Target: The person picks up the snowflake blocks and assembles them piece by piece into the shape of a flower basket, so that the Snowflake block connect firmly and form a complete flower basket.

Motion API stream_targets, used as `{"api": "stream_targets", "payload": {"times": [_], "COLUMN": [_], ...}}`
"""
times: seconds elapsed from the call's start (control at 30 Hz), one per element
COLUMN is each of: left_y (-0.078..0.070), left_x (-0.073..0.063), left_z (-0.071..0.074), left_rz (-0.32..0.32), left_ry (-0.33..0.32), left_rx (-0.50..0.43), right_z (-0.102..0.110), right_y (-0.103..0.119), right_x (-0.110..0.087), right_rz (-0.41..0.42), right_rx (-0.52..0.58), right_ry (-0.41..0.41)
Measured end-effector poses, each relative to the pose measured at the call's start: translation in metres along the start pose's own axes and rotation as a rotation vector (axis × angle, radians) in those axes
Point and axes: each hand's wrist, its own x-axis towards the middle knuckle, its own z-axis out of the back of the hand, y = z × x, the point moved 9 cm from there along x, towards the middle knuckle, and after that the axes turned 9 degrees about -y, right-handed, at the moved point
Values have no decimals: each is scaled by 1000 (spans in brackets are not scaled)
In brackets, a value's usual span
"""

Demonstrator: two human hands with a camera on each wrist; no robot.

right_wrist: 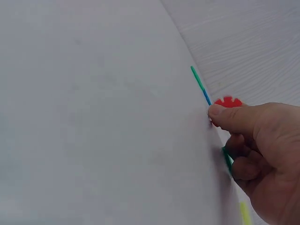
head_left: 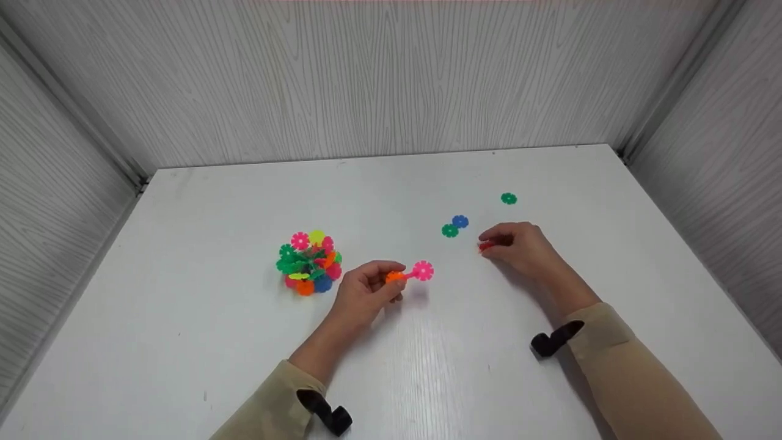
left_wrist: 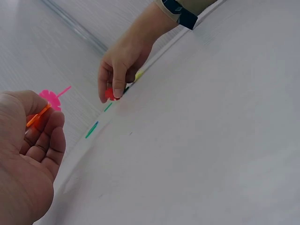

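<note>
In the head view my left hand pinches an orange snowflake disc, a notched plastic building piece. Joined to it are pink discs, one facing the camera and one edge-on. To the right, my right hand holds a red snowflake disc between thumb and fingertips, just over the table; the right wrist view shows the red disc's notched rim above the thumb. Left of my left hand sits a ball-like cluster of joined multicoloured discs.
Beyond my right hand, a green disc and a blue disc lie touching on the white table. Another green disc lies farther back. A yellow piece shows in the right wrist view. Pale wood-grain panels surround the table.
</note>
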Motion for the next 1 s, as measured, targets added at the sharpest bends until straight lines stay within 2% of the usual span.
{"api": "stream_targets", "payload": {"times": [0.17, 0.3, 0.43, 0.63, 0.87, 1.0], "left_y": [0, 0, -1, -4, -4, -7], "left_x": [1, 1, 1, -1, -2, -3], "left_z": [2, 5, 6, 2, -2, -4], "left_rz": [-16, -31, -31, -74, -69, -78], "left_ry": [-12, -37, -46, -18, 28, 61], "left_rx": [-2, -3, 16, 72, 27, 25], "right_z": [-22, -43, -54, -58, -61, -60], "right_y": [26, 58, 78, 82, 85, 85], "right_x": [-20, -36, -45, -49, -53, -54], "right_rz": [34, 130, 209, 244, 302, 299], "right_rx": [109, 189, 263, 319, 294, 283], "right_ry": [65, 140, 146, 96, 108, 108]}}
